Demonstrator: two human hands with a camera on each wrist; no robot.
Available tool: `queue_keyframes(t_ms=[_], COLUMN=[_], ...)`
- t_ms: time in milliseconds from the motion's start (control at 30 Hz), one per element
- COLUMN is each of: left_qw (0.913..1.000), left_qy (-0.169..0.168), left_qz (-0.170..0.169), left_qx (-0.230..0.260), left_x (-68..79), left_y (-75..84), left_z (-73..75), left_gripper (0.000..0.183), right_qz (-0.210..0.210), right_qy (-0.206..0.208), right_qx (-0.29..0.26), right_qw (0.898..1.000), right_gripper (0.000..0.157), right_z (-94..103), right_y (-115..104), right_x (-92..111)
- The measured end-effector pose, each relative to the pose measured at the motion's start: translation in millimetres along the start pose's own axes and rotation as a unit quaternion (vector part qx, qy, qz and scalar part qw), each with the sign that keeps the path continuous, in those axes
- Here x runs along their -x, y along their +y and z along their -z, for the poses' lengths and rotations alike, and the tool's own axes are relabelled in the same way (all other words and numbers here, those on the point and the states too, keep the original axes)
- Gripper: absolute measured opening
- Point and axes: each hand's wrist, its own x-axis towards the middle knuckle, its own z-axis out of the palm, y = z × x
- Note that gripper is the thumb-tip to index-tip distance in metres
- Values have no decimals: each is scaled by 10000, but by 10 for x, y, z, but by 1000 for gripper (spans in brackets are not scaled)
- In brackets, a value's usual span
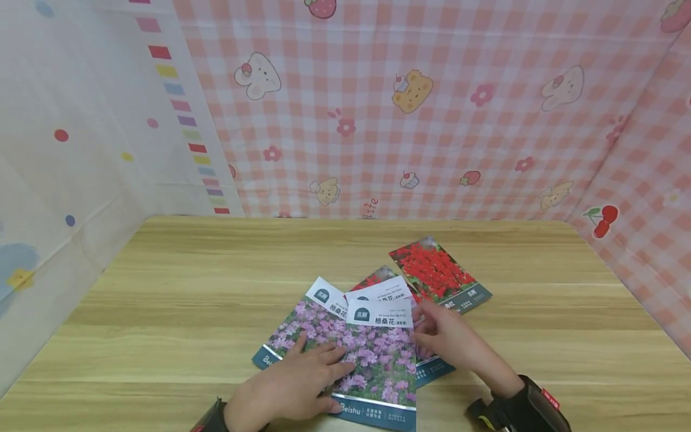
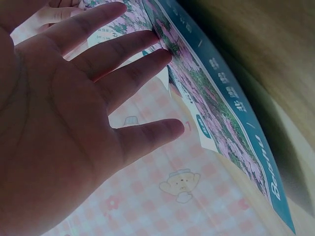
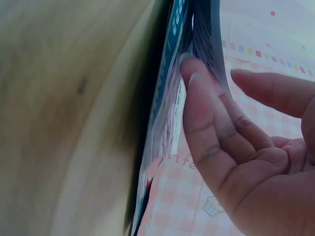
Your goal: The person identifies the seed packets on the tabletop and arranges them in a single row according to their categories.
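Note:
Several flat flower seed packets lie overlapped near the table's front. The top pink-flowered packet (image 1: 380, 366) has its right edge between the thumb and fingers of my right hand (image 1: 450, 336). In the right wrist view that edge is raised, with the fingers (image 3: 202, 108) behind it. My left hand (image 1: 297, 378) rests with spread fingers on the top packet and on another pink-flowered packet (image 1: 308, 324) at its left. Beneath the top one, a third pink-flowered packet (image 1: 378, 292) shows partly. A red-flowered packet (image 1: 380, 276) is mostly hidden under these.
Another red-flowered packet (image 1: 432, 270) lies behind and right of the pile. The wooden table (image 1: 173, 300) reaches back to a pink checked cloth (image 1: 345, 162). A pale dotted cloth (image 1: 81, 168) hangs at the left. Both wrists wear dark camera straps.

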Motion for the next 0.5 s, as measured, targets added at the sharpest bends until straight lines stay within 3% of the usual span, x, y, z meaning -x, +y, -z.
queue_keyframes(t_ms=[300,500], left_qw=[10000,9967], left_qy=[73,732], left_qz=[25,292], left_qx=[32,-173], left_x=[2,30], left_y=[10,15], left_z=[-12,16], left_gripper=[57,57], right_qz=[-425,-329], right_qy=[25,92], right_qx=[-697,-1214], right_qw=[9967,9920], right_gripper=[16,17], right_z=[-52,-26], right_y=[-3,-3], right_x=[-17,-24])
